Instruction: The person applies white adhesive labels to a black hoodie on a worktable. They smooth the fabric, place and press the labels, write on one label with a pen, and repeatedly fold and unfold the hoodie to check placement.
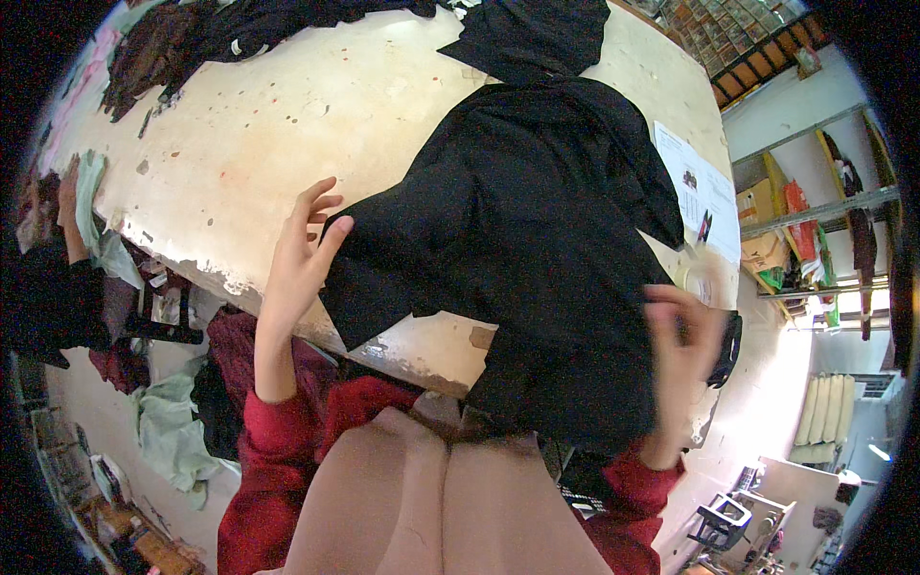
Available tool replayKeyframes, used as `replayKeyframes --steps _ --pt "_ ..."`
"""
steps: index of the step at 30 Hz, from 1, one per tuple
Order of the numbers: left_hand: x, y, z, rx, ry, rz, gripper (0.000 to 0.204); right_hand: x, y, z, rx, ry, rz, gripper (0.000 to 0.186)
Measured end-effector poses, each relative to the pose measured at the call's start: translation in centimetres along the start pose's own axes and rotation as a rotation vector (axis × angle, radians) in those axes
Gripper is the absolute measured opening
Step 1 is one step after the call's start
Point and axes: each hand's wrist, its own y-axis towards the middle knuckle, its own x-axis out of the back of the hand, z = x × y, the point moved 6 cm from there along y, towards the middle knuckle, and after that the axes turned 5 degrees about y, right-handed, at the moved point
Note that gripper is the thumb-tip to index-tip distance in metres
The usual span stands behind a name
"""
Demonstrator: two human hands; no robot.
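from where i stand, with the clock centred on the work and twelve at the far side, a wide, matte black piece of cloth [537, 259] lies across a pale, stained table with a chipped edge [307, 125], its lower part reaching the near edge at six, by the worker's lap. it has creases and a ragged outline, with one pointed corner toward eight.

the bare left hand [305, 244], out of a red sleeve, is at nine, thumb and fingers apart, right beside the cloth's edge; i can't tell whether the thumb touches it. the bare right hand [685, 331] is at four, over or just beside the right edge, too blurred for me to say whether it pinches anything.

at two, a white printed paper sheet [704, 187] lies partly beside the cloth; at twelve is a second black cloth piece [541, 34].

i judge the step in hand to be spreading and arranging the large cloth, its edges not yet squared. the next move seems to call for a light hold on both sides, then drawing the creases out evenly, and care that the near part doesn't slip off at six.
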Motion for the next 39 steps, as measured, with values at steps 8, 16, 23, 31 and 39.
replayKeyframes --steps 8,16,23,31,39 --pt "1.4 0.3 -2.8 -0.017 -0.278 0.093 0.047 -13.6 -1.1 5.0 0.644 -0.182 0.243 0.083" --pt "-4.0 -6.6 -9.4 -0.428 0.627 0.143 0.049 -11.5 -1.8 6.1 0.998 -0.062 0.274 0.096" --pt "-6.0 -3.1 -9.6 -1.017 0.701 0.282 0.023 -10.1 -1.8 4.0 0.965 0.071 0.272 0.040" --pt "-5.5 -7.0 -6.6 -0.825 0.597 0.209 0.025 -12.9 -3.3 3.2 1.078 -0.095 0.551 0.044" --pt "-5.4 -6.2 -4.8 -0.707 0.652 0.229 0.031 -13.0 -2.5 0.3 0.681 0.004 0.613 0.062"
